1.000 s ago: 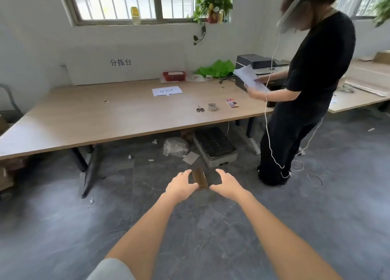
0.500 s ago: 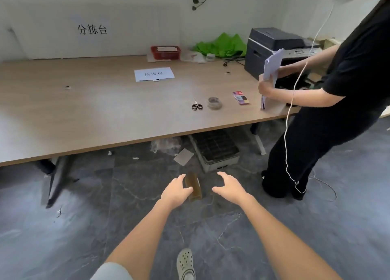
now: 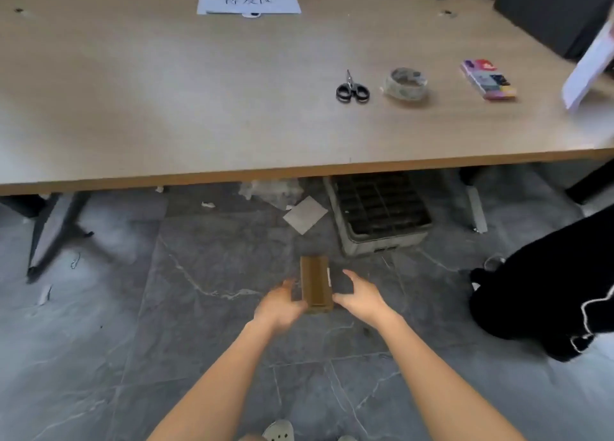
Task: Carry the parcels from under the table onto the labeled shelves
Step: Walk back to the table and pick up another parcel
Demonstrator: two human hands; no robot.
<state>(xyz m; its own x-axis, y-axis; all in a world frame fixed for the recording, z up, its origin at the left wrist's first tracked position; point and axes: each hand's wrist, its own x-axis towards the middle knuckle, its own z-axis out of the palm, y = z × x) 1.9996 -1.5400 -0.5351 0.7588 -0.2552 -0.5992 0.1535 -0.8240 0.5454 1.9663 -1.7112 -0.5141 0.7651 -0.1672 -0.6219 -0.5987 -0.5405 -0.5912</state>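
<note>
A small brown cardboard parcel (image 3: 315, 282) stands on the grey floor just in front of the wooden table (image 3: 232, 171). My left hand (image 3: 279, 304) presses against its lower left side. My right hand (image 3: 362, 296) touches its lower right side with the fingers, thumb spread above. Both hands clasp the parcel between them. A clear plastic-wrapped parcel (image 3: 272, 191) lies under the table's edge, and beside it a flat pale envelope (image 3: 305, 214). No shelves are in view.
A grey crate with a black grid insert (image 3: 378, 214) sits under the table. On the table lie scissors (image 3: 352, 90), a tape roll (image 3: 405, 83) and a paper label (image 3: 247, 1). Another person in black (image 3: 545, 301) stands right. A table leg (image 3: 50, 234) stands left.
I have bent lower and closer to the floor. My hands, spread apart on either side of the brown parcel before, have closed in onto its sides.
</note>
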